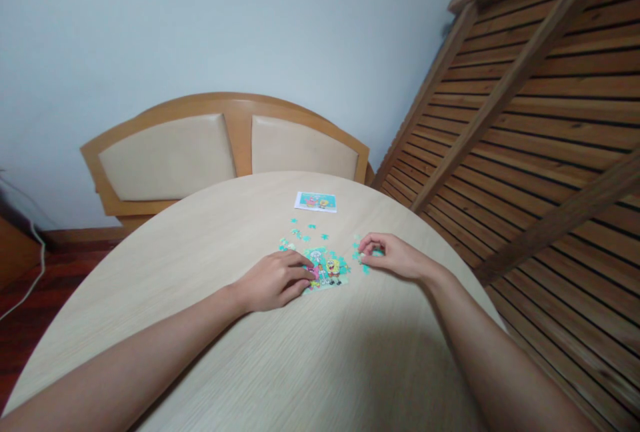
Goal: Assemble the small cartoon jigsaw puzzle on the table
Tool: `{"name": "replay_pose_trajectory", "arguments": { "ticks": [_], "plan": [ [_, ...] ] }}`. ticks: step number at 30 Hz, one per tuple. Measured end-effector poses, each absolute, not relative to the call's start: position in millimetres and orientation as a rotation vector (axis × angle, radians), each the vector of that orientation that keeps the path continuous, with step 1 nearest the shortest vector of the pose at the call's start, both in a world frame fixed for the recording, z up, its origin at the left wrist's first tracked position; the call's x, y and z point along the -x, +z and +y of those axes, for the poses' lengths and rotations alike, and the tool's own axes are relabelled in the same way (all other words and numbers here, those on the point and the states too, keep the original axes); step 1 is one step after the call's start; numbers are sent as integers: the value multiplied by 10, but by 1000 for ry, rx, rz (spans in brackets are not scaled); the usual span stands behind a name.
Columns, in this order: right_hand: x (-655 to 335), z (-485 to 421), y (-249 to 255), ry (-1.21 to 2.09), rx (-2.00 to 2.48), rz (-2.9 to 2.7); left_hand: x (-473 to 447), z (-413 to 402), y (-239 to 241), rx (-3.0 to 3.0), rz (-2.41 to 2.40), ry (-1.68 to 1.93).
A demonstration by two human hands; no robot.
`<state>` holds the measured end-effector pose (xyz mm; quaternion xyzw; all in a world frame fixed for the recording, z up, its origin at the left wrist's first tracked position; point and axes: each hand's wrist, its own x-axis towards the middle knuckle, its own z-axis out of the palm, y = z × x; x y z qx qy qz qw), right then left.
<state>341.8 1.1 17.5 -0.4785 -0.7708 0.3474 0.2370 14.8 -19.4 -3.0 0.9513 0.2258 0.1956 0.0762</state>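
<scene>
A partly joined jigsaw puzzle with cartoon figures on a turquoise ground lies on the round table. My left hand rests on the puzzle's left side, fingers stretched out over it and hiding part of the picture. To the right of the puzzle, my right hand is curled in a pinch, with a small pale puzzle piece at its fingertips. Loose turquoise pieces lie under and around that hand. More loose pieces are scattered beyond the puzzle.
A picture card with a similar cartoon lies towards the far edge of the pale wooden table. Behind it stands a padded wooden headboard against the wall. Slatted wooden boards lean on the right. A white cable hangs at left.
</scene>
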Motion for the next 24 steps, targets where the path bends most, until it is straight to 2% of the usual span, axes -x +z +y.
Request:
{"name": "replay_pose_trajectory", "arguments": {
  "ticks": [24],
  "plan": [
    [-3147, -106, 254, 1049, 1328, -2209, -172, -206, -1, -2861, 695, 576]
  ]
}}
